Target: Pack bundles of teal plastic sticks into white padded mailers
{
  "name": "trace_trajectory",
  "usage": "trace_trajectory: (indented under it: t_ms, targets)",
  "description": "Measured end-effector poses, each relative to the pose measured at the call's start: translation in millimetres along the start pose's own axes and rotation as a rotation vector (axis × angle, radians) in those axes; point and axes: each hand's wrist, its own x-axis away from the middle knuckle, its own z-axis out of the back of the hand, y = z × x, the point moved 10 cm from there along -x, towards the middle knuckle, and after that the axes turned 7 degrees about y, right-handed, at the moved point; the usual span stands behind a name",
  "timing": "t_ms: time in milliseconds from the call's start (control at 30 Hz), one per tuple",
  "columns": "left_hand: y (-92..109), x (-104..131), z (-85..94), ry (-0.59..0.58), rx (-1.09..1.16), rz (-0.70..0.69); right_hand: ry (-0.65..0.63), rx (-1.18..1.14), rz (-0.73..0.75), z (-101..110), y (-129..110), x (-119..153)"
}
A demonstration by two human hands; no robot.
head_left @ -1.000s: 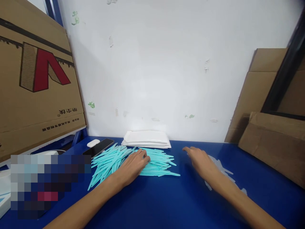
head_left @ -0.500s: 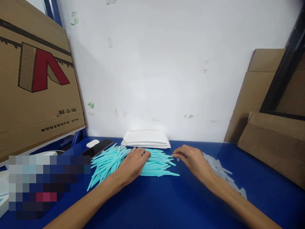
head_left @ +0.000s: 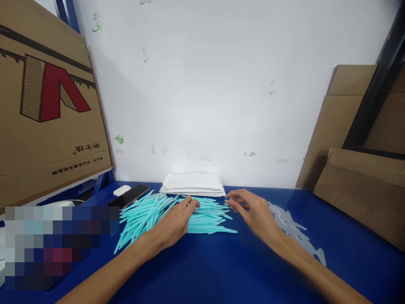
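Observation:
A spread of thin turquoise sticks (head_left: 139,219) lies on the blue table, with more turquoise sticks (head_left: 209,219) just right of it. My left hand (head_left: 179,217) rests over the sticks between the two groups, its fingers bent; what they hold, if anything, is hidden. At the right ends of the sticks is my right hand (head_left: 249,209), thumb and fingertips close together near a small translucent piece (head_left: 227,203). Several frosted translucent pieces (head_left: 289,223) lie in a loose row to the right, partly behind my right wrist.
A stack of white sheets or pouches (head_left: 192,184) lies against the white wall. At the left are a phone (head_left: 129,196), a white case (head_left: 122,190) and a large printed carton (head_left: 57,139). Brown cardboard (head_left: 360,194) leans at the right. The lower left is pixelated.
My right hand has moved slightly left and up, with its fingers a little more spread. My left hand has shifted slightly on the sticks. The view has moved a little.

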Motion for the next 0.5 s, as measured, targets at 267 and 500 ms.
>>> trace_trajectory:
  t_ms: [267,500]
  targets:
    - [-1,0,0.8,0.027,0.027,-0.012,-0.031,-0.337,-0.254,-18,18,7]
    - [2,-1,5.8,0.046,0.067,-0.004,-0.064,-0.383,-0.279,-25,20,9]
